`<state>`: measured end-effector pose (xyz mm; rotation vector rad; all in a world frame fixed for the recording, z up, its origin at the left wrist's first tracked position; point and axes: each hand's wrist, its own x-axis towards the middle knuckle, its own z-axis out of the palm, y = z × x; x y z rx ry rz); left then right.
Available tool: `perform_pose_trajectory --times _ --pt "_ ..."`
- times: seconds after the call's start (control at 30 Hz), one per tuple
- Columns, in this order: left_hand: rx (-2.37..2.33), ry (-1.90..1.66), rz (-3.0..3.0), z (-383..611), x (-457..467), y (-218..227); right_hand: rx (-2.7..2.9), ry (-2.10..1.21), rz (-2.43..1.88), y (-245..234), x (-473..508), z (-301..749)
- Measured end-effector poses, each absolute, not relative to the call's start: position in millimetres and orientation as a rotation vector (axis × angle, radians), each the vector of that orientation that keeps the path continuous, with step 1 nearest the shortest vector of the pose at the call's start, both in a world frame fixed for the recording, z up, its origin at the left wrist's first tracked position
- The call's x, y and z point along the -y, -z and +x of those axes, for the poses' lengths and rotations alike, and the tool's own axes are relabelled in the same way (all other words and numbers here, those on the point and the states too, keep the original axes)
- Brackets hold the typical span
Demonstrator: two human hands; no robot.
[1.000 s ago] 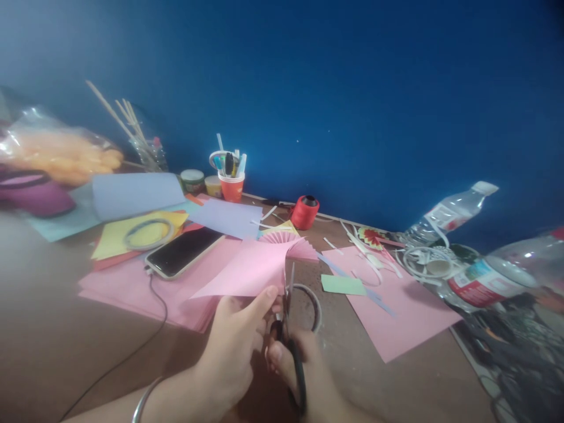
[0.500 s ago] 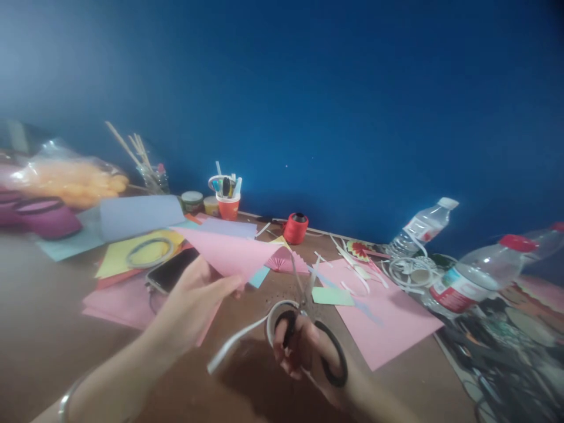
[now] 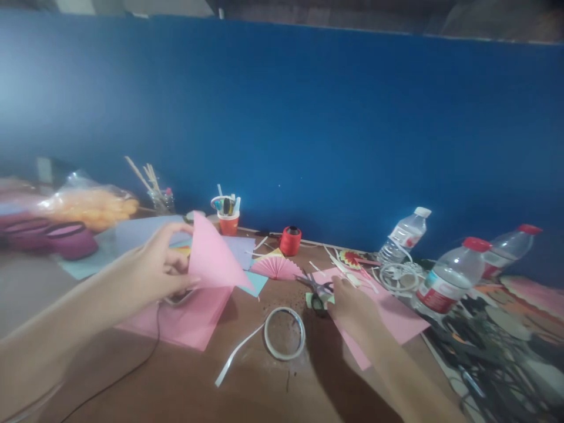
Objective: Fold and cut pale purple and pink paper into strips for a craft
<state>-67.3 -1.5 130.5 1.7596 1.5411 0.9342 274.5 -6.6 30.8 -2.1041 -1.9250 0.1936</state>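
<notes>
From my seat this reads as the break after a cut. My left hand point(image 3: 152, 267) pinches the folded pink paper sheet point(image 3: 214, 258) by its near edge, thumb and fingers closed on it, and holds it tilted up off the brown counter point(image 3: 198, 393), above the stack of flat pink paper point(image 3: 185, 323). My right hand point(image 3: 352, 308) lies palm down with loose, stretched fingers and holds nothing. Its fingertips are just beside the black-handled metal scissors point(image 3: 318, 289), which lie on a small green paper scrap point(image 3: 311, 301); the blur hides whether they touch. I judge that any further work on the sheet calls for both hands on it, or a fresh grip through the scissor handles, with the sheet brought down and in toward the middle. Compared with half a second ago, the scissors have left my right hand and lie farther out, past the white tape ring point(image 3: 284, 333). The pink sheet has gone up and to the left, and the view has tipped upward. A second ago the blades were at that sheet's edge.
</notes>
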Motion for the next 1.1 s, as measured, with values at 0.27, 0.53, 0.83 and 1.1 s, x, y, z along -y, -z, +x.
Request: perform_pose_trajectory --times 0.27,0.53,0.83,1.1 --pt "-1.291 -0.795 1.869 -51.4 -6.2 -159.2 2.699 -0.052 -0.970 -4.9 22.9 166.6" --pt "-1.484 -0.795 2.430 -28.6 -16.1 -170.5 2.440 -0.168 -0.907 7.5 18.3 182.1" --pt "-1.476 -0.741 2.474 -9.8 -46.3 -169.3 1.415 -0.906 -0.970 -16.6 10.1 226.8" --pt "-1.154 -0.226 2.386 27.2 -95.5 -94.2 1.306 -0.908 -1.065 -27.8 -6.6 257.1"
